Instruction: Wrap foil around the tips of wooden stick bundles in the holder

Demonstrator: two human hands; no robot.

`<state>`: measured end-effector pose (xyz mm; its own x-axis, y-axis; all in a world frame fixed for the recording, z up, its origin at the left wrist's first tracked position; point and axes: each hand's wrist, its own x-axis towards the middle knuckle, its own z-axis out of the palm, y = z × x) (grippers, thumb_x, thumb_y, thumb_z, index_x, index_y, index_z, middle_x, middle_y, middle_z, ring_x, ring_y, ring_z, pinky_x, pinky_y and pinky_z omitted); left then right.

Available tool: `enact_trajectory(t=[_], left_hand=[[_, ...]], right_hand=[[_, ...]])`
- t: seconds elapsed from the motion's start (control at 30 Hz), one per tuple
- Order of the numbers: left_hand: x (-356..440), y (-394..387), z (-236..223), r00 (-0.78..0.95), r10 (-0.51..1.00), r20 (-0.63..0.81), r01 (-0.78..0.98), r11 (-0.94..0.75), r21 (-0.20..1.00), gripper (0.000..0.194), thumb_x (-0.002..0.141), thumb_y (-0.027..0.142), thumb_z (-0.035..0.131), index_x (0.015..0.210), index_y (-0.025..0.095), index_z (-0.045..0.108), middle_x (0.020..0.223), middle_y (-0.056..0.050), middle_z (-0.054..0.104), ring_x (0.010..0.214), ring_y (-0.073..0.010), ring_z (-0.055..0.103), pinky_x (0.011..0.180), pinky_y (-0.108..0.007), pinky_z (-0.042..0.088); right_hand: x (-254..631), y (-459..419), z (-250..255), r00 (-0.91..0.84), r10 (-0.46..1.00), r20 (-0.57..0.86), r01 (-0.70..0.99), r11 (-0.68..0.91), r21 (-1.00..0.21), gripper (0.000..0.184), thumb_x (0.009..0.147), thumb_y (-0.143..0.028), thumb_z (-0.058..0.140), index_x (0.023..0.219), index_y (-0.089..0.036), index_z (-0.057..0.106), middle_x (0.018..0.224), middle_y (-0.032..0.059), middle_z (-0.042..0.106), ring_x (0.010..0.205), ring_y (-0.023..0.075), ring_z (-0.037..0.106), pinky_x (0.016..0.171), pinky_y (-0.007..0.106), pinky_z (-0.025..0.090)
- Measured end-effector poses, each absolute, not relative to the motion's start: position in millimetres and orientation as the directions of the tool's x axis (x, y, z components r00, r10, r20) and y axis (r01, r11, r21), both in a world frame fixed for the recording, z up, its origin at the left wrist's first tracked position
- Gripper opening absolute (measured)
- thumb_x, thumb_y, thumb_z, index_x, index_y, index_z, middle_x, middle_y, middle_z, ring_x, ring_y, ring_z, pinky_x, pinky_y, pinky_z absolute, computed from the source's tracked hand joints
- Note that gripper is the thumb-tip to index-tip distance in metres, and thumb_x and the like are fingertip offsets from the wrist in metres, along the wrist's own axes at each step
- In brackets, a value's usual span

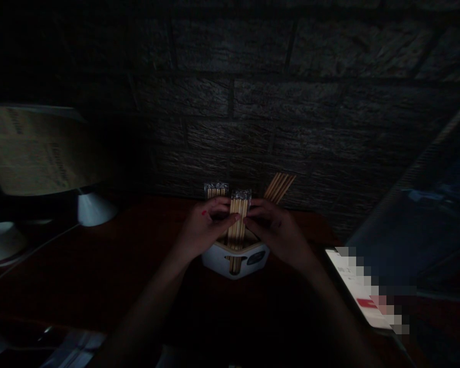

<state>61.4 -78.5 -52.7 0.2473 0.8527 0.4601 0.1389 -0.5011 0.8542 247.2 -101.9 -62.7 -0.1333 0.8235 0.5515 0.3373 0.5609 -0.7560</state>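
A bundle of wooden chopsticks in clear plastic wrap stands upright in a white holder. My left hand is closed on the bundle's left side, with the thumb across its front. From the other side, my right hand grips the same bundle between thumb and fingers. Behind my left hand, a second wrapped bundle sticks up. Loose chopsticks lean to the right behind my right hand. Through a cut-out in the holder's front, lower stick ends show. The light is very dim.
A dark brick wall rises right behind the holder. On the reddish wooden table, a lamp with a printed shade and a white bowl stand at the left. A lit phone, partly pixelated, lies at the right.
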Motion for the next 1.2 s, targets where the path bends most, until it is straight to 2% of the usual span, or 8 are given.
enact_trajectory(t=[0.1, 0.23, 0.47, 0.67, 0.8, 1.0, 1.2], left_hand=[[62.1, -78.0, -53.5, 0.247, 0.85, 0.466, 0.13, -0.506, 0.853, 0.021, 0.078, 0.018, 0.071, 0.099, 0.016, 0.067, 0.089, -0.003, 0.078, 0.082, -0.017, 0.074, 0.074, -0.026, 0.059], [63.1, -77.2, -54.4, 0.228, 0.839, 0.493, 0.14, -0.53, 0.837, 0.019, 0.078, 0.017, 0.071, 0.097, 0.017, 0.067, 0.088, -0.002, 0.078, 0.082, -0.0168, 0.075, 0.073, -0.026, 0.06], [62.6, -77.9, -53.7, 0.242, 0.82, 0.518, 0.155, -0.56, 0.814, 0.02, 0.079, 0.019, 0.072, 0.098, 0.016, 0.067, 0.088, -0.003, 0.078, 0.08, -0.0163, 0.075, 0.07, -0.025, 0.059], [61.9, -78.0, -53.4, 0.261, 0.812, 0.522, 0.14, -0.567, 0.812, 0.023, 0.079, 0.019, 0.072, 0.101, 0.016, 0.067, 0.087, -0.003, 0.078, 0.079, -0.0159, 0.075, 0.07, -0.024, 0.059], [61.2, -78.1, -54.4, 0.259, 0.814, 0.519, 0.135, -0.563, 0.816, 0.024, 0.079, 0.02, 0.073, 0.102, 0.016, 0.066, 0.087, -0.003, 0.078, 0.08, -0.0163, 0.075, 0.07, -0.024, 0.059], [60.8, -78.9, -53.7, 0.27, 0.814, 0.515, 0.139, -0.562, 0.815, 0.026, 0.077, 0.019, 0.074, 0.102, 0.017, 0.066, 0.087, -0.003, 0.078, 0.08, -0.0173, 0.075, 0.073, -0.027, 0.06], [60.7, -79.5, -54.6, 0.277, 0.823, 0.496, 0.122, -0.542, 0.831, 0.026, 0.079, 0.02, 0.073, 0.103, 0.017, 0.066, 0.089, -0.003, 0.078, 0.081, -0.0169, 0.075, 0.074, -0.026, 0.06]], right_hand=[[247.0, -102.5, -61.5, -0.14, 0.818, 0.558, 0.348, 0.568, -0.746, 0.013, 0.084, -0.02, 0.067, 0.096, -0.024, 0.069, 0.111, 0.0039, 0.074, 0.1, 0.0207, 0.07, 0.088, 0.037, 0.054], [247.1, -103.4, -60.8, -0.135, 0.844, 0.52, 0.323, 0.533, -0.782, 0.026, 0.084, -0.02, 0.066, 0.11, -0.025, 0.066, 0.096, 0.0026, 0.076, 0.09, 0.0203, 0.071, 0.082, 0.037, 0.055], [248.3, -103.1, -62.0, -0.113, 0.86, 0.497, 0.294, 0.507, -0.81, 0.032, 0.083, -0.024, 0.069, 0.115, -0.025, 0.062, 0.093, 0.0026, 0.076, 0.092, 0.0215, 0.072, 0.085, 0.04, 0.055], [248.6, -103.7, -60.0, -0.108, 0.855, 0.507, 0.31, 0.514, -0.8, 0.032, 0.083, -0.024, 0.07, 0.114, -0.024, 0.063, 0.097, 0.0036, 0.076, 0.096, 0.0212, 0.071, 0.088, 0.04, 0.054], [247.8, -105.7, -57.4, -0.123, 0.859, 0.496, 0.264, 0.51, -0.818, 0.035, 0.082, -0.024, 0.072, 0.115, -0.023, 0.061, 0.096, 0.0034, 0.075, 0.093, 0.0199, 0.071, 0.086, 0.037, 0.055], [248.9, -104.6, -58.0, -0.21, 0.87, 0.447, 0.175, 0.483, -0.858, 0.046, 0.079, -0.02, 0.075, 0.121, -0.025, 0.057, 0.1, 0.0039, 0.074, 0.097, 0.0212, 0.071, 0.092, 0.042, 0.055], [246.9, -101.6, -61.4, -0.276, 0.866, 0.418, 0.168, 0.471, -0.866, 0.057, 0.078, -0.018, 0.075, 0.128, -0.028, 0.051, 0.101, 0.0017, 0.075, 0.098, 0.0212, 0.072, 0.091, 0.041, 0.056]])
